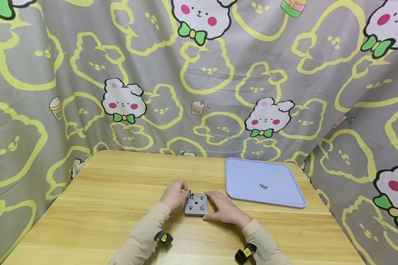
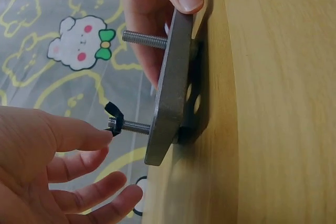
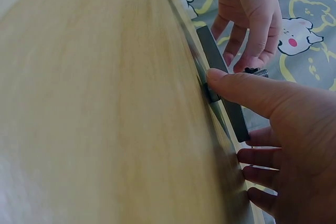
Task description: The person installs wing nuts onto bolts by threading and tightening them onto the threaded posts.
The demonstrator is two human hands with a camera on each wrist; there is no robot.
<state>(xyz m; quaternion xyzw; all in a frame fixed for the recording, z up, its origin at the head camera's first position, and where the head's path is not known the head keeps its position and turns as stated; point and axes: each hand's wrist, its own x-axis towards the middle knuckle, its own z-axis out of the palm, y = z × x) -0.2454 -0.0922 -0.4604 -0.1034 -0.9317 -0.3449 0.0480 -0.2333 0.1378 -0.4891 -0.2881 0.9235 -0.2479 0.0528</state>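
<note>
A grey square metal plate point(image 1: 196, 210) with several holes stands slightly raised off the wooden table. Two threaded bolts stick up from it: a bare bolt point(image 2: 144, 39), and another bolt point(image 2: 137, 127) with a black wing nut point(image 2: 115, 119) near its tip. At that wing nut is my left hand point(image 1: 174, 194), the thumb and forefinger at its wing and the other fingers loosely bent; their exact contact is partly hidden. My right hand point(image 1: 226, 209) holds the plate from the right, thumb point(image 3: 231, 85) on the near edge and fingers toward the far edge.
A pale blue tray point(image 1: 252, 196) lies on the right back of the table point(image 1: 119, 184), with a few small metal pieces point(image 1: 263, 186) in it. A patterned grey curtain point(image 1: 219, 136) hangs behind the table and at both sides.
</note>
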